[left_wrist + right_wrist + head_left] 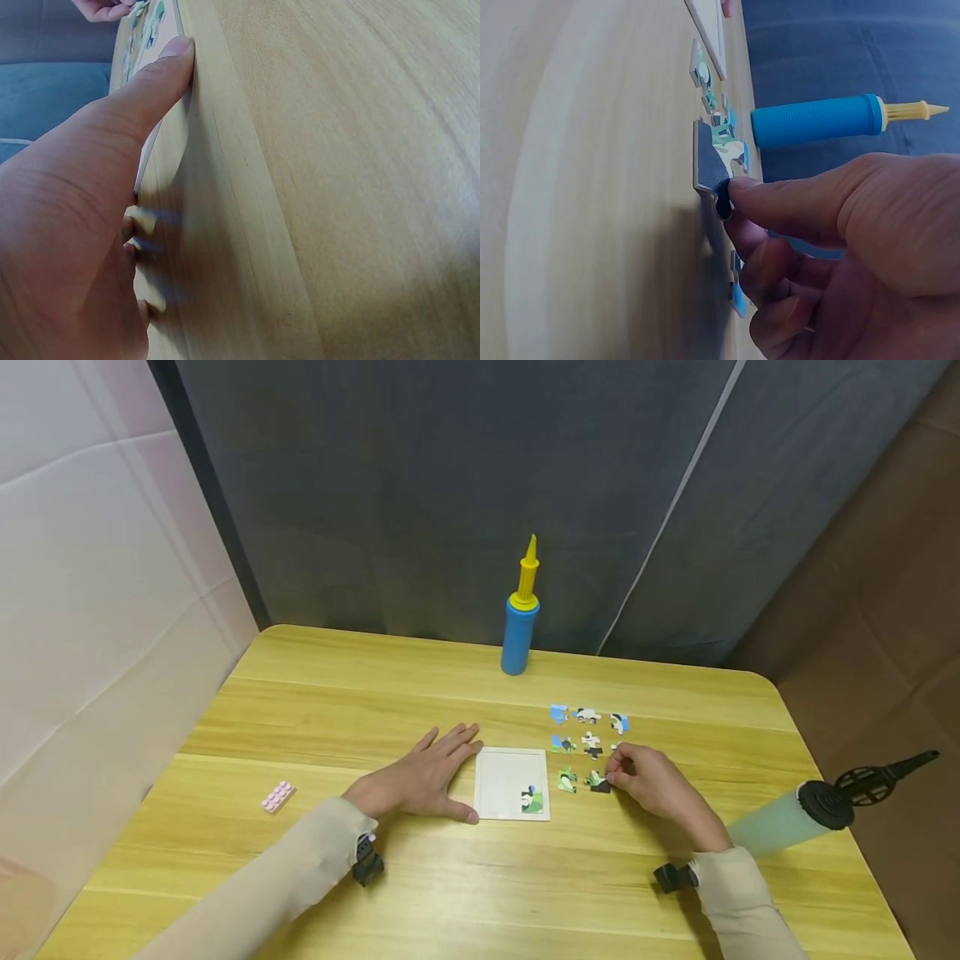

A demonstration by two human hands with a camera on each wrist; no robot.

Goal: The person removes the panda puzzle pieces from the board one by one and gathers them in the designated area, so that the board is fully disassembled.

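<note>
My left hand lies spread on the table at the left side of a white puzzle tray, its thumb and fingertips right at the tray's edge. In the tray's lower right corner sits one green-and-white jigsaw piece. To the right of the tray, my right hand pinches a jigsaw piece with a black corner between thumb and index finger. This piece appears slightly raised in the right wrist view. Several other jigsaw pieces lie in loose rows around it, one partly hidden behind the right hand.
A blue and yellow hand pump stands upright near the table's back edge. By my right forearm is a pale green bottle with a black top. A pink toy brick lies at the left of the wooden table.
</note>
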